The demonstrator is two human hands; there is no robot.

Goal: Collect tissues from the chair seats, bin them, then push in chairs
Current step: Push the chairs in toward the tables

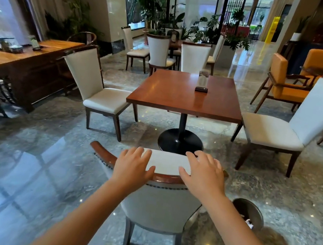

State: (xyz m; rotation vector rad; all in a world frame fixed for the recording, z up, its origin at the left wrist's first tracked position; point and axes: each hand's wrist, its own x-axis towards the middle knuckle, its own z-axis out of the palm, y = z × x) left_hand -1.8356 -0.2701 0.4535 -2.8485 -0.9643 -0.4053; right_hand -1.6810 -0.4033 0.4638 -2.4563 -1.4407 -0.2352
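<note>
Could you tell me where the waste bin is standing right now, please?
In the head view the bin stands on the floor at lower right, just right of the near chair and partly hidden behind the right forearm.

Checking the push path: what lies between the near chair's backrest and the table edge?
In the head view, only bare floor and the table's black pedestal base show between near chair and table.

Open floor point(29, 165) separates near chair point(161, 205) from table point(186, 93); bin point(249, 213) just right.
</note>
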